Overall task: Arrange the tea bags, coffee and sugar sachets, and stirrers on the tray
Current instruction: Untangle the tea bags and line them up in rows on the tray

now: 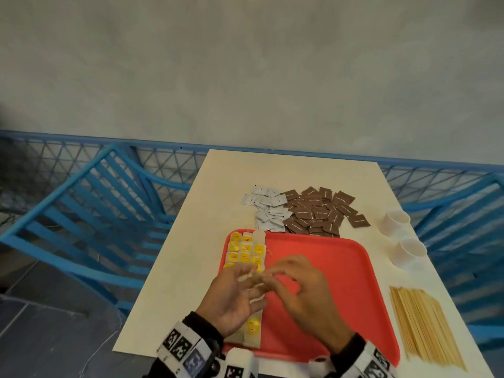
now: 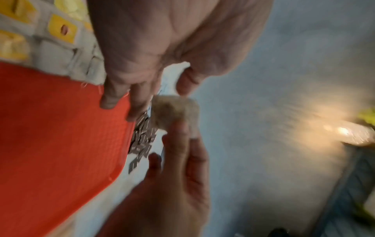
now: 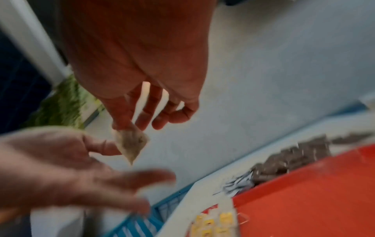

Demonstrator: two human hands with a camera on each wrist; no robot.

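A red tray [image 1: 321, 257] lies on the white table [image 1: 191, 268] at its near edge. Along the tray's left side, rows of tea bags [image 1: 245, 251] with yellow tags lie flat, touching one another, from the far left corner of the tray toward the near one.

Both hands meet above the left half of the tray. The left hand [image 1: 231, 298] has its palm turned up and its fingers spread; the right hand [image 1: 305, 293] is beside it with curled fingers. Between them is a single tea bag [image 3: 130, 142], held in the air. In the right wrist view the right hand's grip pinches the top corner of this bag between thumb and fingertip, and the left hand's thumb [image 3: 101, 147] touches its side. In the left wrist view the bag [image 2: 174, 112] sits between the fingertips of both hands, but motion blur hides whether the left grip truly closes on it, so that cannot be told.

Just past the tray's far edge lie a heap of white sugar sachets [image 1: 268, 208] and, touching it on the right, a heap of brown sachets [image 1: 319, 211]. Near the table's right edge stand two white paper cups [image 1: 395, 222]. A bundle of wooden stirrers [image 1: 422, 326] lies at the near right corner, just beside the tray.
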